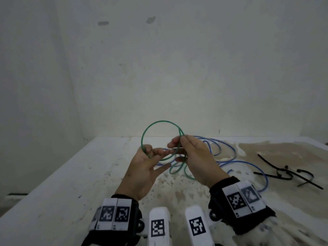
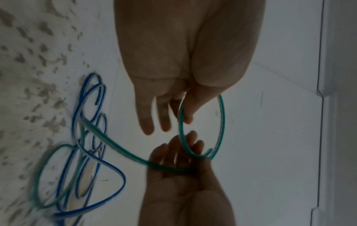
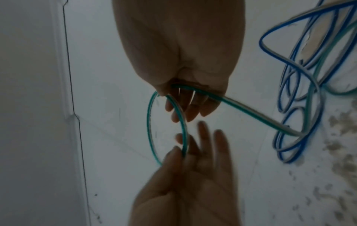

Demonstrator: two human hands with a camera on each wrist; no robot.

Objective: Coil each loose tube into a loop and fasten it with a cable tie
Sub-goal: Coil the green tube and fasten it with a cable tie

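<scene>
A thin green tube is raised above the table, bent into a round loop with its loose tail trailing down to the tabletop. My left hand pinches the loop's lower left side between thumb and forefinger, the other fingers stretched out; the left wrist view shows that left hand on the green tube. My right hand grips the loop's right side where the turns cross. In the right wrist view the right hand curls round the green tube.
A long blue tube lies in loose tangled curves on the white, stained table behind and right of my hands. Several black cable ties lie at the right. A bare wall rises behind the table's far edge.
</scene>
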